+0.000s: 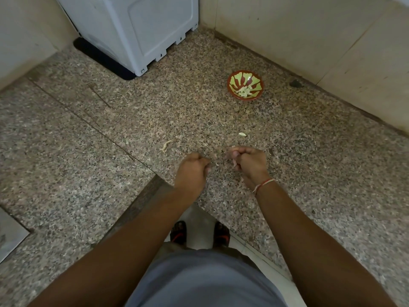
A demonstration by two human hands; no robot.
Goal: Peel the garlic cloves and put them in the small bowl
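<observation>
The small red bowl (245, 87) with a green pattern stands far right on the granite counter and holds several pale peeled cloves. My right hand (249, 162) is curled round a pinkish garlic clove (234, 163) just above the counter's front. My left hand (192, 170) is a short gap to its left, fingers curled, and pinches a tiny pale scrap of garlic skin (217, 165) at its fingertips. One loose pale clove (242, 134) lies on the counter between my hands and the bowl.
A strip of garlic skin (165, 146) lies left of my hands. A white appliance (137, 29) on a black mat fills the far corner. Beige walls bound the counter (110, 134) at the back and right. A metal sink edge (11, 235) shows at the left.
</observation>
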